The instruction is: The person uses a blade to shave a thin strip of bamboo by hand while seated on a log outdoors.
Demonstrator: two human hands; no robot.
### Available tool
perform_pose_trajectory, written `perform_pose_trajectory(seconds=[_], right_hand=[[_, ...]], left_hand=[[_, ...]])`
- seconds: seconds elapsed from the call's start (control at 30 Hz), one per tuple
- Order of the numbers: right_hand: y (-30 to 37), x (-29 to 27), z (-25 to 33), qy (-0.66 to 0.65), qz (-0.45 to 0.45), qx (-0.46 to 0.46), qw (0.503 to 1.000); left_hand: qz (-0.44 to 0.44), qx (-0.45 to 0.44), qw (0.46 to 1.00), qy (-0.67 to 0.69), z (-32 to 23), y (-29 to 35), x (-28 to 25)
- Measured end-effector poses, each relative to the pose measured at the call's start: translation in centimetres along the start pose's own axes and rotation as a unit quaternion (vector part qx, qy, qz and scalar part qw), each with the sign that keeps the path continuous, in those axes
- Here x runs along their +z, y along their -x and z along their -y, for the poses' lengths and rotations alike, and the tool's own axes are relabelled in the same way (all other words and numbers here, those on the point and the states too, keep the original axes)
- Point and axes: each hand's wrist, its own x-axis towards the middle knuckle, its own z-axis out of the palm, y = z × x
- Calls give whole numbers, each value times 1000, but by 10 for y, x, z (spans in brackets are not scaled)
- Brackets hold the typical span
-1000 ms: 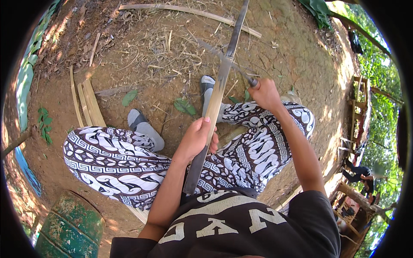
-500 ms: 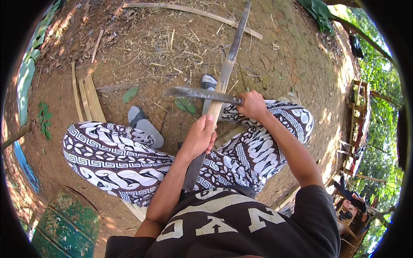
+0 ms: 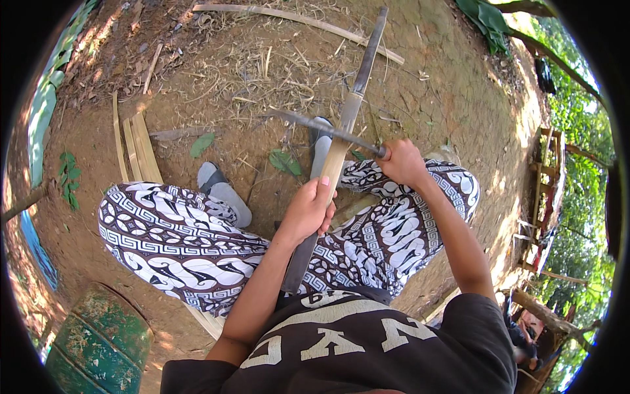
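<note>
A long bamboo strip (image 3: 336, 159) slants away from my lap, dark at both ends and pale along its middle. My left hand (image 3: 308, 209) is wrapped round its pale part, thumb on top, with the near end resting against my lap. In my right hand (image 3: 401, 162) is the handle of a machete, fingers closed round it. The machete blade (image 3: 308, 121) crosses the strip beyond my left hand, its tip pointing left. Motion blurs the blade, and I cannot tell whether its edge touches the strip.
Several pale strips (image 3: 144, 150) lie left of my feet, and a long curved strip (image 3: 302, 21) lies farther off. Fine shavings (image 3: 262, 79) litter the dirt. A rusty green drum (image 3: 98, 341) stands at lower left. Another person (image 3: 524, 338) is at the right rim.
My right hand has shifted a little right, drawing the machete with it. The blade has turned from broadside to nearly edge-on. My left hand keeps its hold on the strip.
</note>
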Motion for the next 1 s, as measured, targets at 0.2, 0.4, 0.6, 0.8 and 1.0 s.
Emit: perform_pose_trajectory(seconds=[0.2,0.4,0.6,0.8,1.0], right_hand=[[6,23,8,12,19,-33,999],[-23,36,-11,49,62,-63,995],[-87,39,-106,19,-90,155,984],[-76,12,-75,-85,-160,153,971],[-18,7,-5,-41,-10,16,999]], left_hand=[[-12,16,998,-52,7,3,3],[-31,20,996,-79,10,3,2],[-25,19,995,-91,12,10,8],[-13,18,999,-49,8,-1,0],[5,-5,1000,4,4,6,-2]])
